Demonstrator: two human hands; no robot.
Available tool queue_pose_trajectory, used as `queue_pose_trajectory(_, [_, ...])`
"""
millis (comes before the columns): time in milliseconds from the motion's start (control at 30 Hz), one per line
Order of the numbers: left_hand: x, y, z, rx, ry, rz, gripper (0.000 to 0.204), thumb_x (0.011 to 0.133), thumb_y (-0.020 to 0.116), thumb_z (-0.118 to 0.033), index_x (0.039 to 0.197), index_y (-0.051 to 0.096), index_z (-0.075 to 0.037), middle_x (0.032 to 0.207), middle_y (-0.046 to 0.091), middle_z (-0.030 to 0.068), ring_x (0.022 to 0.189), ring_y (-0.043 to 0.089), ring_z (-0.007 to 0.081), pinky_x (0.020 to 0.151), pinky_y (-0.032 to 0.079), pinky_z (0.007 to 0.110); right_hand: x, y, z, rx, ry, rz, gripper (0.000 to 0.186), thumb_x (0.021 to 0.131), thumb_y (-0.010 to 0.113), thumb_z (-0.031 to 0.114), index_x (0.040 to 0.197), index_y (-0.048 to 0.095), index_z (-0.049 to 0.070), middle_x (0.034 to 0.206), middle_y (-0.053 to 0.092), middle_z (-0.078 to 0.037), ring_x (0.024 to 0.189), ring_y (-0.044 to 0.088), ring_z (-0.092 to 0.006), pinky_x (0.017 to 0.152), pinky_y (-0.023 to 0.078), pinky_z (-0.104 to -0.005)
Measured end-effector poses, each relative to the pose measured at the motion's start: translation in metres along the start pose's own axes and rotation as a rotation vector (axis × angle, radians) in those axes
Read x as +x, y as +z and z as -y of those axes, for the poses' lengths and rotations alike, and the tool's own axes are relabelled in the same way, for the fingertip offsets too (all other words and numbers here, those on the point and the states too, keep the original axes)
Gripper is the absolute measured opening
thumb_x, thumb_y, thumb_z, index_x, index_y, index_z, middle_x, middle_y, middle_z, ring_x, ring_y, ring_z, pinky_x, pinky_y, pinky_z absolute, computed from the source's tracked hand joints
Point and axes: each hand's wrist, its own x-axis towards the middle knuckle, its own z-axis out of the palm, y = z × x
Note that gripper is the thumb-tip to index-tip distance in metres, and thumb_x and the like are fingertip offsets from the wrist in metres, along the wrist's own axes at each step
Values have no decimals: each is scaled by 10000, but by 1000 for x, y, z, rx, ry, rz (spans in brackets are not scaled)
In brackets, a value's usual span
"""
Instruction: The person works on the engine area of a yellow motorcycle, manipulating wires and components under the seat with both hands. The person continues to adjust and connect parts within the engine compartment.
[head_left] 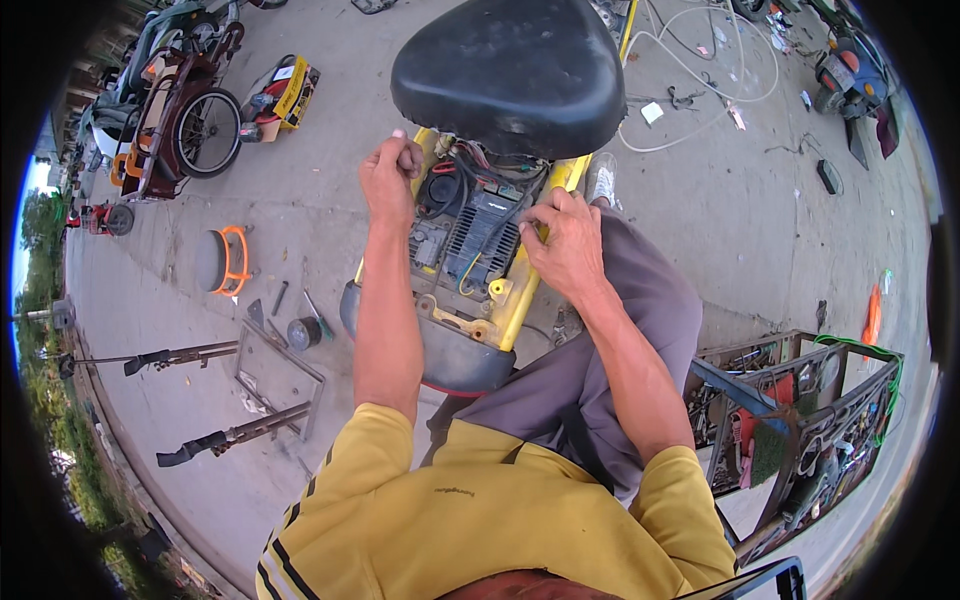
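The left hand (392, 178) is clenched on a wire under the black seat (510, 75). The right hand (565, 240), at 3 o'clock of the black box (480, 235), pinches a yellow wire (470, 275); the wiring step seems underway, and it calls for gentle pulling.

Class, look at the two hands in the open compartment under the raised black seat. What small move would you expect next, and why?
Probably the right hand draws the yellow-green wire free. Its fingertips pinch at the right edge of the black finned box, where the wires run, while the left hand is closed at the compartment's far left corner, apparently steadying something. Its grip hides what it holds.
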Motion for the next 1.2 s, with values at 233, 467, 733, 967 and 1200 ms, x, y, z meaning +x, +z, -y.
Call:
queue_pose_trajectory(233, [-3,1,-6,19,2,-15,422,1051,649,-236,685,484,-105,733,573,84,683,500,177,653,395,333,-6,0,7,-155,-133,18,80,866,794,150,925,826,108,922,624,-16,944,601,-249,906,413,-437])
queue_pose_trajectory(467, [-5,-2,-13,-65,-24,-55,411,1038,672,-262,696,514,-100,735,597,92,688,529,170,641,408,321,6,-4,-12,-8,50,-81,92,925,787,133,995,839,105,958,637,-38,982,620,-274,914,424,-450])
queue_pose_trajectory(733, [-2,2,-4,306,-197,-75,282,1040,667,-244,872,708,-21,774,676,37,636,512,92,580,383,276,20,-2,-6,-79,-86,-147,329,921,771,113,1250,766,126,1225,645,-36,1109,595,-287,956,441,-459])
queue_pose_trajectory(967, [-9,7,2,666,-130,27,315,1039,677,-203,1161,753,77,811,702,33,713,604,119,643,477,303,28,11,-1,-200,-97,-58,421,972,720,170,1391,705,131,1432,622,-46,1297,553,-329,1061,420,-487])
queue_pose_trajectory(1200, [-6,2,-8,350,-213,-47,227,1062,650,-149,1138,759,35,952,772,55,677,536,72,593,415,244,28,20,-5,-217,-89,-21,353,971,729,147,1324,742,121,1349,679,-35,1305,564,-321,1054,414,-482])
